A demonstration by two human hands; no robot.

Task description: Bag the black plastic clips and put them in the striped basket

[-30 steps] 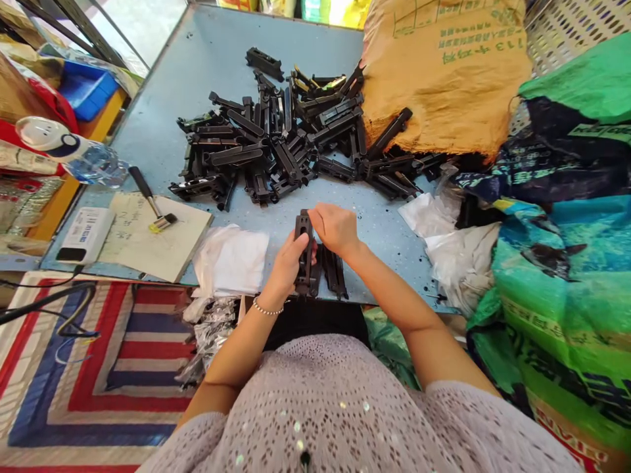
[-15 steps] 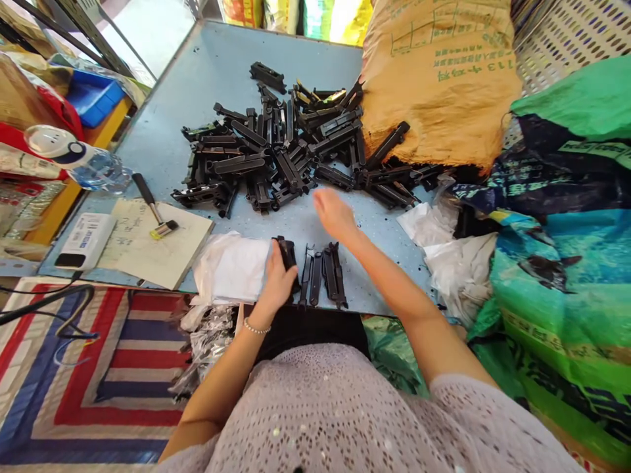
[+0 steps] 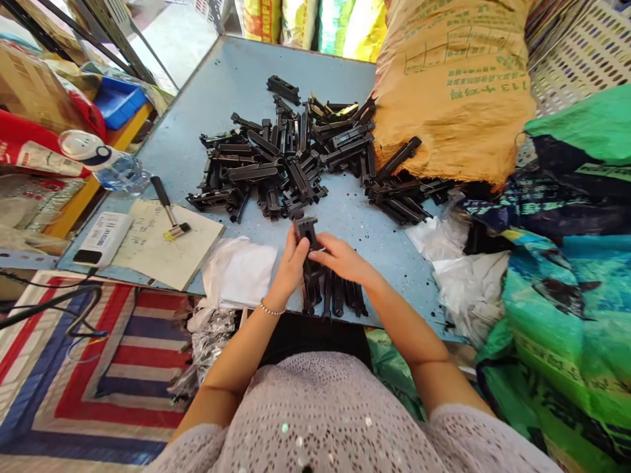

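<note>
Both hands meet over the front of the table around one long black plastic part, held tilted with its notched end up. My left hand grips it from the left, thumb along its face. From the right, the fingers of my right hand close on its lower portion, which they partly hide. Beneath the hands, several similar black parts lie side by side at the table's front edge. A loose heap of the same parts spreads behind.
On the blue table, a white plastic bag lies left of my hands. Further left are a brush on a cardboard sheet, a white device and a water bottle. A large orange sack stands at right.
My right hand has come back from near the heap to join my left hand on the black part. The left hand has lifted away from the table edge. The view has shifted slightly.
</note>
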